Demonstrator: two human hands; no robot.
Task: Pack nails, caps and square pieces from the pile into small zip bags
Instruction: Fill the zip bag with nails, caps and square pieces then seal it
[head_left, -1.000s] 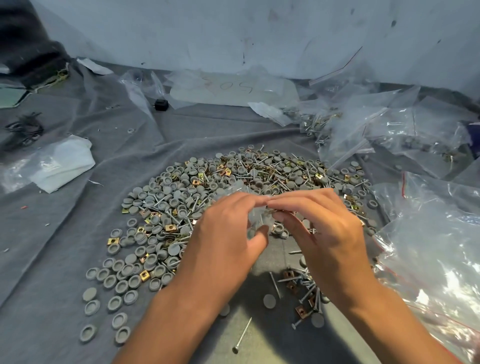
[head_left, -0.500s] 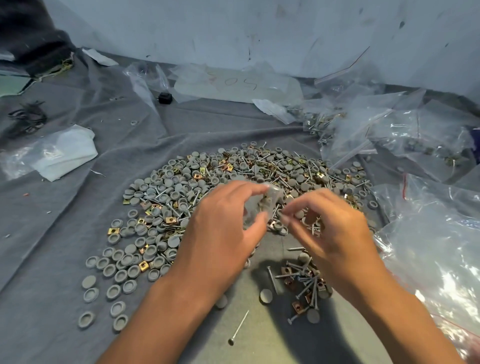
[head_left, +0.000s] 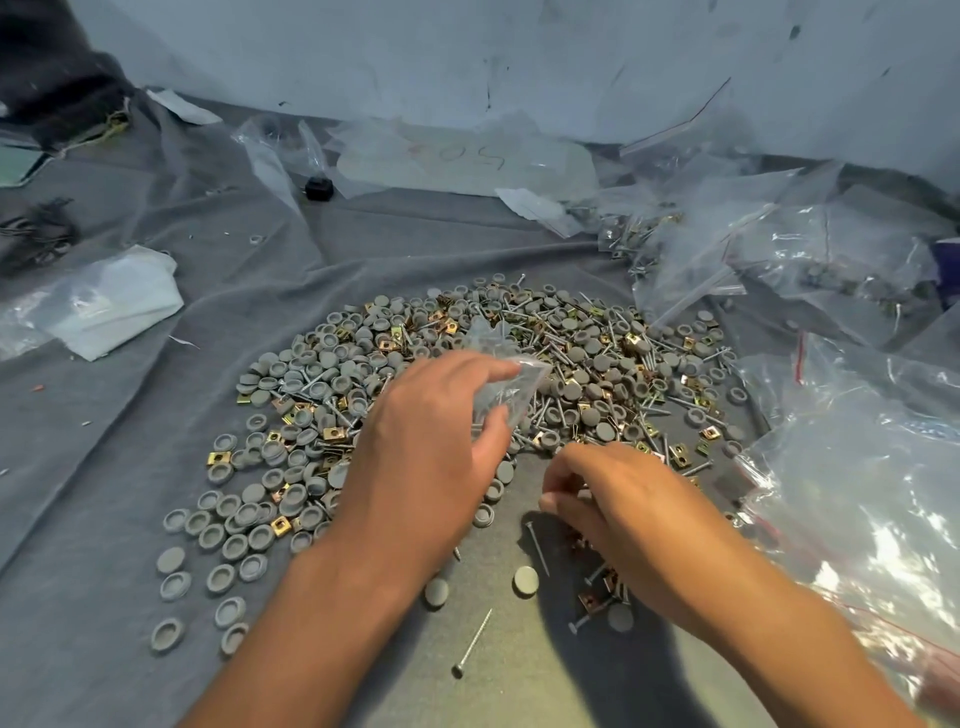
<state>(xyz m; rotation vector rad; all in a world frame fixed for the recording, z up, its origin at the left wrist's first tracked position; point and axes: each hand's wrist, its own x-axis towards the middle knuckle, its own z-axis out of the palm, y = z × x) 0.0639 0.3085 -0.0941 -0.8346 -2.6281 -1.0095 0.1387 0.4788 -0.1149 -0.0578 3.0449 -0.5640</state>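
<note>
The left hand (head_left: 431, 447) pinches the small clear plastic zip bag (head_left: 506, 387) above the grey-and-brass pile (head_left: 467, 384), at eleven o'clock from the nearer right hand (head_left: 618, 499), whose curled fingers' contents cannot be told

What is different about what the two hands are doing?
The left hand is raised over the pile and pinches a small clear zip bag; the right hand holds no bag. The left hand is higher and farther out; the right hand is low by the grey cloth, fingers curled down at the loose pieces near the pile's edge. Whether it already grips one cannot be told. Both are bare.
</note>
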